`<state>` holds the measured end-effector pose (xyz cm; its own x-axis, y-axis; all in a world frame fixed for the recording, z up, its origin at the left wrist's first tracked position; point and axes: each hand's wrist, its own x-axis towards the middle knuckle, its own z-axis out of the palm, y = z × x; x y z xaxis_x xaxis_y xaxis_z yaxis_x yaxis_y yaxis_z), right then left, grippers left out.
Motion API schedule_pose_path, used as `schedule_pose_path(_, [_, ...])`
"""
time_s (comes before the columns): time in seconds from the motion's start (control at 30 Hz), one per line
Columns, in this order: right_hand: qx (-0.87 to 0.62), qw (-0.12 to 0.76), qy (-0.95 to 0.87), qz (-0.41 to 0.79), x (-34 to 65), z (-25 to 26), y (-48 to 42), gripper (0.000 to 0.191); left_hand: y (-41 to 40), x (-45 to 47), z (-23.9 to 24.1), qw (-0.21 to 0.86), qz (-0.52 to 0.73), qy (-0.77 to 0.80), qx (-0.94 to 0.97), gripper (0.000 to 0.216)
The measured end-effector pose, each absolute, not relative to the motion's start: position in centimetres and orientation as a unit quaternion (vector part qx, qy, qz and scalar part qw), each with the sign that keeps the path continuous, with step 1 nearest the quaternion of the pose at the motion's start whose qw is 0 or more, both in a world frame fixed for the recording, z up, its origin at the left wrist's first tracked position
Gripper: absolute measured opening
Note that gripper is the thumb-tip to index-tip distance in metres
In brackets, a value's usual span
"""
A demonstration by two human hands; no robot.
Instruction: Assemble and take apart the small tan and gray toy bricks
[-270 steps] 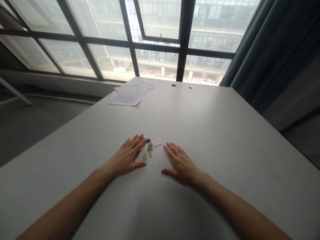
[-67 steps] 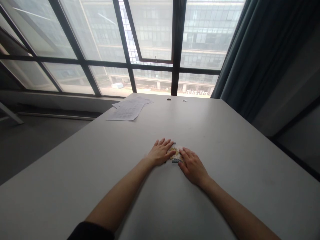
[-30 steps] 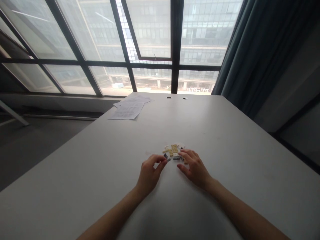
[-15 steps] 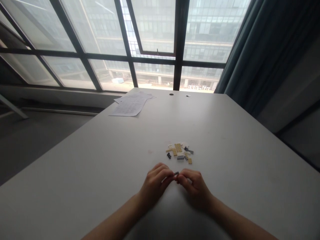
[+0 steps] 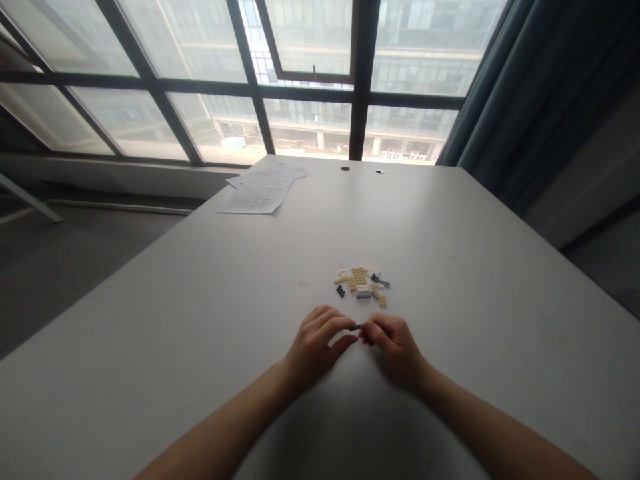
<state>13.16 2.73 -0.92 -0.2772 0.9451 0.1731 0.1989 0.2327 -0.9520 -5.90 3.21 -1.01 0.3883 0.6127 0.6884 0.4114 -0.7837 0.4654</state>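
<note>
My left hand (image 5: 317, 343) and my right hand (image 5: 393, 343) meet fingertip to fingertip just above the white table (image 5: 200, 293). Between them they pinch a small dark piece (image 5: 359, 327), too small to make out in detail. Both hands are closed in a pinch on it. A little farther from me lies a small heap of tan, grey and dark building bricks (image 5: 363, 285), apart from both hands.
Printed paper sheets (image 5: 263, 190) lie at the far left of the table. Two small round holes (image 5: 345, 169) sit near the far edge. A large window is behind the table and a dark curtain (image 5: 530, 87) hangs at the right.
Both hands left the brick heap and drew back toward me, coming together on a small dark piece. In the last half second they hardly moved; the view tilted slightly.
</note>
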Motion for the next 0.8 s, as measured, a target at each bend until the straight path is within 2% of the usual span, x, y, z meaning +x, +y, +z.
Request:
schedule_pose_path(0.63, [-0.422, 0.429, -0.651, 0.463, 13.32, -0.80, 2.87, 0.033, 3.40, -5.91, -0.48, 0.079, 0.473, 0.353, 0.804, 0.004])
schedule_pose_path(0.8, [-0.415, 0.438, -0.643, 0.471, 13.34, -0.96, 2.89, 0.022, 3.44, -5.94, -0.63, 0.074, 0.476, 0.352, 0.802, 0.007])
